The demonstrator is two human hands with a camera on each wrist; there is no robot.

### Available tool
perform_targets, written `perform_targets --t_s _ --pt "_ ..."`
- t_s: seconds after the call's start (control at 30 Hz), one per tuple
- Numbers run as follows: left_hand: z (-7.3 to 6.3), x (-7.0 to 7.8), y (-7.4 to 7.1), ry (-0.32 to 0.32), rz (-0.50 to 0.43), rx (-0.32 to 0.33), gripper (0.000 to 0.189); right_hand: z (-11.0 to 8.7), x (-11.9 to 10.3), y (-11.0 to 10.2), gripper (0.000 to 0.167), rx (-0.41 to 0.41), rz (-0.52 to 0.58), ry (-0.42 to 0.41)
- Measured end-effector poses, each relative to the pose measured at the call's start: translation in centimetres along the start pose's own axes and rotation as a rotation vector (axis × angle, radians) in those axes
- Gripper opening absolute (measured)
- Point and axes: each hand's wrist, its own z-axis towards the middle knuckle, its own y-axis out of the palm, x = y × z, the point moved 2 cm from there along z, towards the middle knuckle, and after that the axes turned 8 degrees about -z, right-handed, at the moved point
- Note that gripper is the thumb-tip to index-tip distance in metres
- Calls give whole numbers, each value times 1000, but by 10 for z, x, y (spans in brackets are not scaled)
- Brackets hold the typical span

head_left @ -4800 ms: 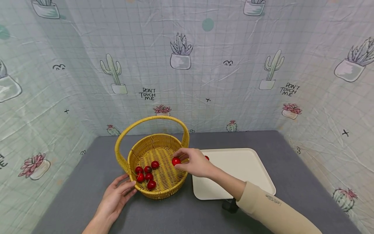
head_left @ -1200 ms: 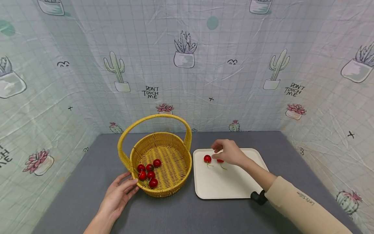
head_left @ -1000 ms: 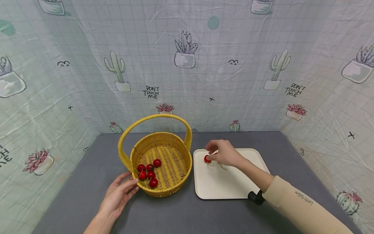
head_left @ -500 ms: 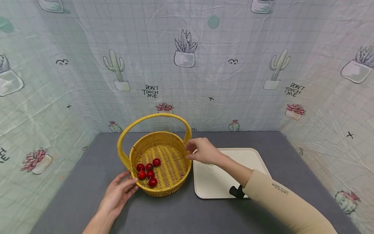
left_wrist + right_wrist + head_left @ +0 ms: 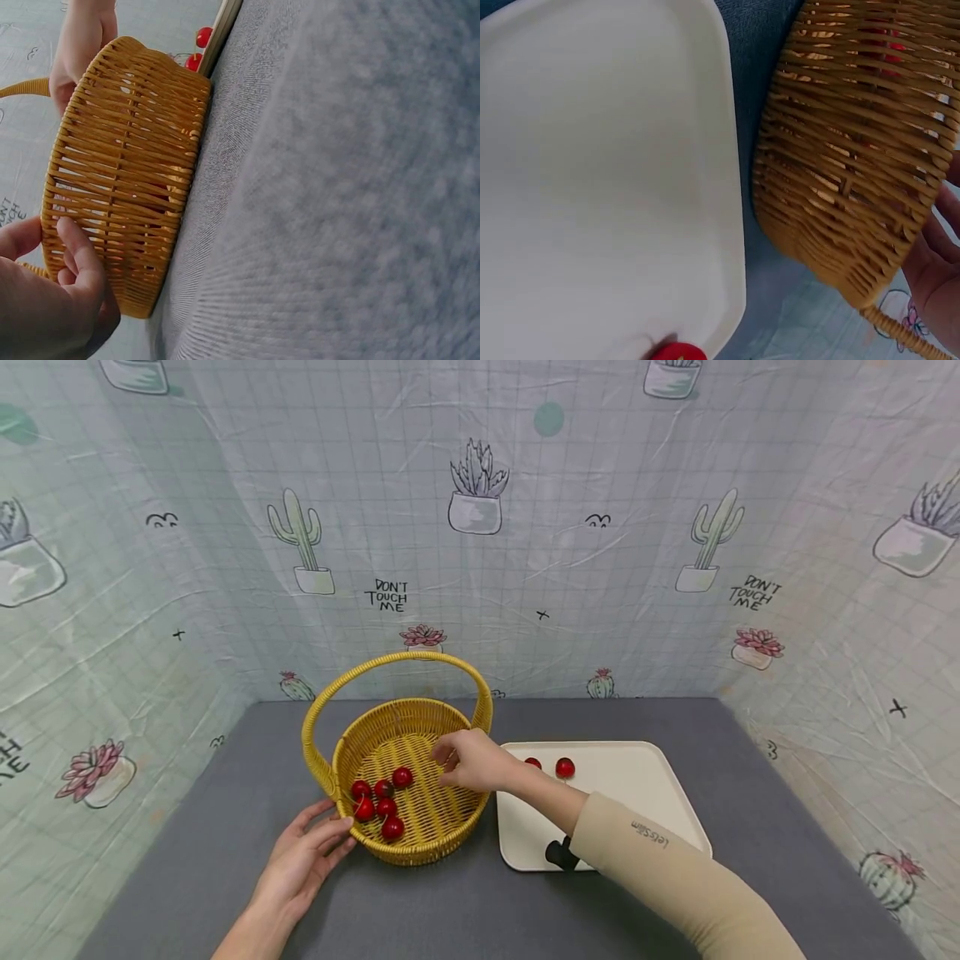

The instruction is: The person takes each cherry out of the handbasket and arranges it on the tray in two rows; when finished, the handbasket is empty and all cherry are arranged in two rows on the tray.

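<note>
A yellow wicker basket (image 5: 420,858) with a tall arched handle stands left of centre, several red cherries (image 5: 392,827) grouped at its left side. My left hand (image 5: 303,864) grips the near-left rim, thumb over the edge and fingers against the woven outer wall, as the left wrist view also shows. Over the right half of the basket is my right hand (image 5: 476,762), its fingers loosely bent and no cherry showing between them. Two more cherries lie on a cream tray (image 5: 637,810): one whole cherry (image 5: 565,767), the other partly hidden by my right wrist.
The tray lies flat just right of the basket, with a narrow strip of grey tabletop (image 5: 420,910) between them. The handle arches above the basket's far side. A cactus-print cloth (image 5: 540,568) encloses the back and sides. A black wrist device (image 5: 561,855) hangs under my right forearm.
Earlier my right hand pinched a cherry over the basket; later it was above the tray, where two cherries show. It has since swung left, back over the basket. My left hand keeps its grip.
</note>
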Motion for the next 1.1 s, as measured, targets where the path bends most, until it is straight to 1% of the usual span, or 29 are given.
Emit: perform_targets --t_s 0.23,0.6,0.73,0.93,1.1 --pt "-1 0 1 -2 7 -1 74 17 1 15 33 -38 29 -8" --pt "-1 1 1 -12 5 7 73 36 5 35 39 -59 53 57" --pt "-2 1 0 -15 4 9 73 40 3 41 40 -58 46 74" --pt "-1 1 0 -16 -2 9 72 47 4 49 44 -51 30 72" --pt "-1 1 0 -17 -2 12 72 51 2 56 46 -45 -32 73"
